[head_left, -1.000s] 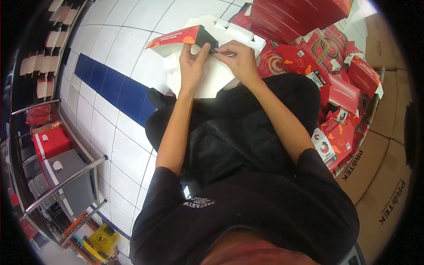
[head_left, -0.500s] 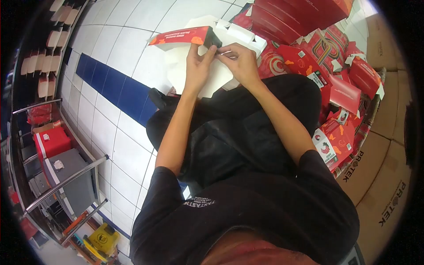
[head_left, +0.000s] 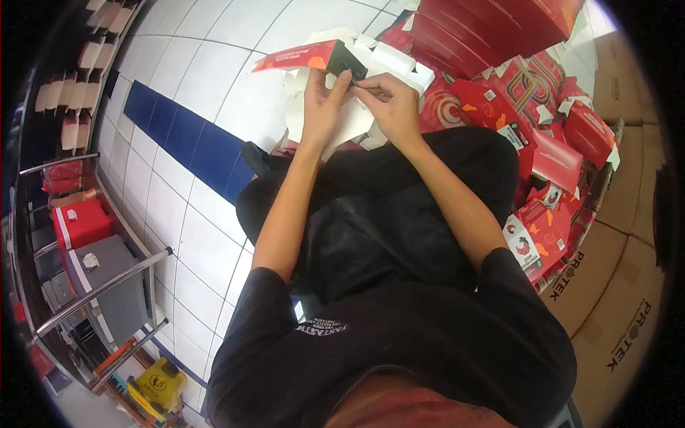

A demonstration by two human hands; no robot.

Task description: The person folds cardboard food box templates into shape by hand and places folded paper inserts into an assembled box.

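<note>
A printed cardboard box (head_left: 303, 55), red with orange patches and partly folded, is held out in front of my crossed legs. My left hand (head_left: 325, 107) grips it from below, thumb raised against its dark green end panel (head_left: 347, 61). Beside it, my right hand (head_left: 391, 107) pinches at the lower corner of that panel with thumb and forefinger. White unprinted cardboard (head_left: 357, 118) shows under and behind both hands. Whether it all belongs to the same box I cannot tell.
Several red boxes (head_left: 492, 32) stand at the upper right. Flattened red cartons (head_left: 539, 232) lie heaped on a patterned red mat (head_left: 531, 85). Brown cartons (head_left: 606, 285) line the right side. A metal-framed rack (head_left: 107, 292) and a yellow object (head_left: 158, 385) are on the left.
The box has turned and tilted slightly, so more of the dark green end panel shows and its red side looks narrower. Both hands keep their hold, nearly in place.
</note>
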